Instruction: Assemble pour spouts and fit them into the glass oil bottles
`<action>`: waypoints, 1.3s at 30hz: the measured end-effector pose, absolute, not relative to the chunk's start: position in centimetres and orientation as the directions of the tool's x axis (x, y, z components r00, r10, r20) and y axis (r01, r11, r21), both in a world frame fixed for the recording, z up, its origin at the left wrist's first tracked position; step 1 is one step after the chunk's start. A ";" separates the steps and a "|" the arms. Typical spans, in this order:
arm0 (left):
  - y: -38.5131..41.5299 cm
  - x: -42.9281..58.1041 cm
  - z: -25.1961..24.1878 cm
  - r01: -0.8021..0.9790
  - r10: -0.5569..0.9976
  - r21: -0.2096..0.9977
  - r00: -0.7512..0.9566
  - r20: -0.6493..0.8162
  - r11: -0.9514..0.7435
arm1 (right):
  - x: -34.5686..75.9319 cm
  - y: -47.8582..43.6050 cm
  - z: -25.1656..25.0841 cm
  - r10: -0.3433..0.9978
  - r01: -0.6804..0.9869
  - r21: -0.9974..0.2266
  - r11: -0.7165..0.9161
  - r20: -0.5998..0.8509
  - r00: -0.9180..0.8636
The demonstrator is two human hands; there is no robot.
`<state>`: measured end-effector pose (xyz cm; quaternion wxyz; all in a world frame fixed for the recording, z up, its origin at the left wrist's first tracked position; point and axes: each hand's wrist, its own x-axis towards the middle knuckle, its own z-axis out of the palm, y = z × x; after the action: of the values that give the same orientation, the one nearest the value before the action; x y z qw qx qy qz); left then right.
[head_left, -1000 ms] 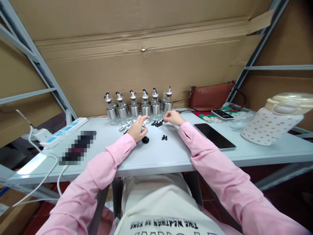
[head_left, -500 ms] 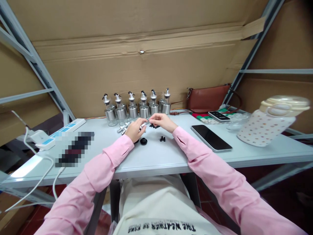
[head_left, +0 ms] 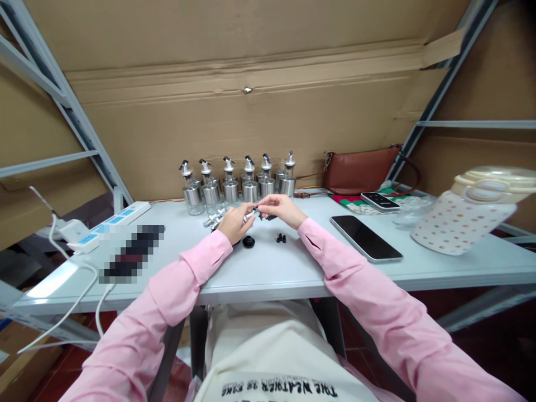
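My left hand (head_left: 235,224) is closed around a silver pour spout (head_left: 249,215), whose tip shows past the fingers. Close by on the right, my right hand (head_left: 283,210) pinches a small black piece (head_left: 257,208) at the spout's end; whether the two parts touch I cannot tell. Several black pieces (head_left: 268,218) lie beneath the right fingers. Partly hidden behind the left hand are more silver spouts (head_left: 214,217). A round black stopper (head_left: 248,242) and a few small black plugs (head_left: 281,238) rest on the table in front of the hands.
Several glass-and-steel bottles (head_left: 211,194), some with spouts fitted, line the back. To the right are a phone (head_left: 366,238), a dotted jug (head_left: 463,220), a brown bag (head_left: 358,172) and a remote-like device (head_left: 379,201). A power strip (head_left: 111,226) with cables sits left.
The view has shifted slightly, so everything appears a little further right. A black piece now shows between the right fingertips, up against the left hand's fingers.
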<state>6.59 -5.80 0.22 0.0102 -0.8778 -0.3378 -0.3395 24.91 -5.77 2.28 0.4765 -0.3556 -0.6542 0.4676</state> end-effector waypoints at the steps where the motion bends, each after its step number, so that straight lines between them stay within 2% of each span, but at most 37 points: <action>1: -5.8 6.6 0.2 0.599 0.587 0.215 0.539 0.604 -0.771 | 24.9 -5.8 2.2 0.911 0.017 -0.950 0.311 0.293 -0.291; 11: -5.4 6.7 -0.4 0.487 0.563 0.309 0.553 0.614 -0.817 | 24.7 -6.1 2.2 0.900 0.031 -0.952 0.305 0.277 -0.335; 29: -5.6 6.6 -0.1 0.524 0.571 0.283 0.541 0.617 -0.803 | 24.8 -6.0 2.2 0.912 0.019 -0.961 0.275 0.254 -0.323; 39: -5.9 6.6 0.0 0.548 0.608 0.315 0.510 0.609 -0.775 | 24.8 -6.0 2.2 0.905 0.010 -0.962 0.272 0.252 -0.344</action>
<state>6.61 -5.91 0.04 -0.0410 -0.8679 -0.3330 -0.3663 24.79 -6.02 2.21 0.4542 -0.3489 -0.6554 0.4923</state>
